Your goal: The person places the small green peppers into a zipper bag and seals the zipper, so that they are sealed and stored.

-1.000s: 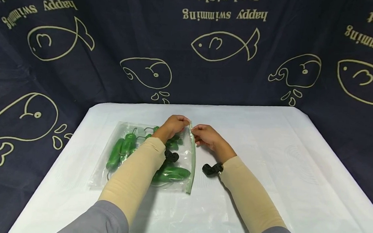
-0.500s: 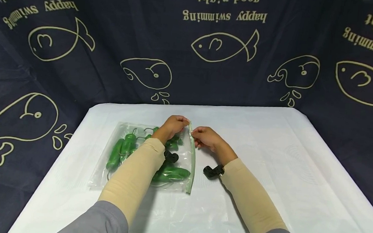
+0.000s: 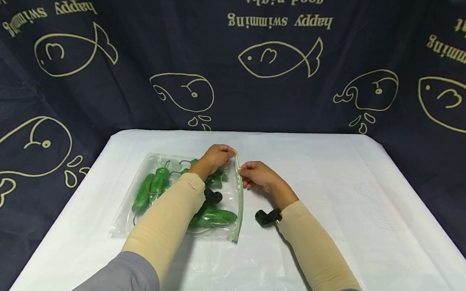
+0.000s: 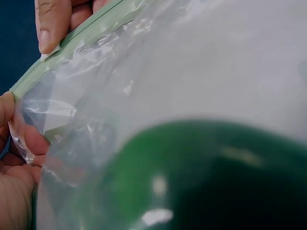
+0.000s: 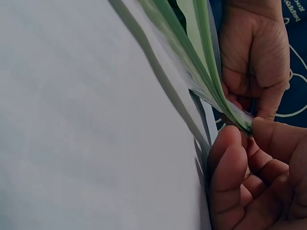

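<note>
A clear zip bag (image 3: 234, 193) with a green closure strip (image 3: 240, 214) lies flat on the table, its mouth toward the right. Inside are several green peppers (image 3: 159, 181) with thin curved stems; my left forearm hides some of them. With thumb and fingers my left hand (image 3: 217, 157) pinches the far end of the strip. Just nearer along it, my right hand (image 3: 258, 174) pinches the strip. In the left wrist view a small white slider (image 4: 50, 53) shows under the right thumb. The strip's two edges stand apart on the near side in the right wrist view.
A white cover (image 3: 328, 185) spreads over the table, reaching right of the bag. Behind the table hangs a dark blue cloth (image 3: 144, 24) with fish drawings. Black wrist cameras (image 3: 268, 217) are strapped on both forearms.
My right hand has slid a short way along the strip toward me, away from the left hand. The left hand stays at the far corner, and the bag has hardly moved.
</note>
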`<state>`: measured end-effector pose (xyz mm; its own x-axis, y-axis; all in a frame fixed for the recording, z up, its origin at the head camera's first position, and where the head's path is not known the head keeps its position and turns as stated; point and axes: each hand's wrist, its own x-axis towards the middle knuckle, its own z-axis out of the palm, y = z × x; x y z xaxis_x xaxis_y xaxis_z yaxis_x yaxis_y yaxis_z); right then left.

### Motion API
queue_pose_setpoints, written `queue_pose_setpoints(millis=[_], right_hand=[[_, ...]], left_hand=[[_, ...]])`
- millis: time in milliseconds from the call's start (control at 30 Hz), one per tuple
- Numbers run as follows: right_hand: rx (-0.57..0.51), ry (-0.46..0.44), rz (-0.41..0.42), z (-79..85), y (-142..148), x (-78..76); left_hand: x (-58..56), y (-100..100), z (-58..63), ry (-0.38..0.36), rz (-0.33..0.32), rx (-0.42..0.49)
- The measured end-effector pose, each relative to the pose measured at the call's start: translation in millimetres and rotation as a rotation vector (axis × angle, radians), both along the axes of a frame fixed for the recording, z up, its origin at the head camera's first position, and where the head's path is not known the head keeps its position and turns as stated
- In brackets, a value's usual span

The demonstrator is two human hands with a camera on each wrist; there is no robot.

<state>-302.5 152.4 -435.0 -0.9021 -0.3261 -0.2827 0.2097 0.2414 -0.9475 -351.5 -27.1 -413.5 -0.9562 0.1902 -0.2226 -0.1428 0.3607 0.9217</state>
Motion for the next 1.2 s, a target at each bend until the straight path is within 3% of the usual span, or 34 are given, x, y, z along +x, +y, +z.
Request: queue_pose_setpoints(millis=[500,1200], right_hand=[[0.018,-0.009,0.059,0.4,3,3.8],[0.036,-0.011,0.119,1.0,6,10.5]], left_hand=[[-1.8,-1,-3.8,0.005,0.014,0.03],[1.0,-2,-0.1,0.009,0.017,0.034]])
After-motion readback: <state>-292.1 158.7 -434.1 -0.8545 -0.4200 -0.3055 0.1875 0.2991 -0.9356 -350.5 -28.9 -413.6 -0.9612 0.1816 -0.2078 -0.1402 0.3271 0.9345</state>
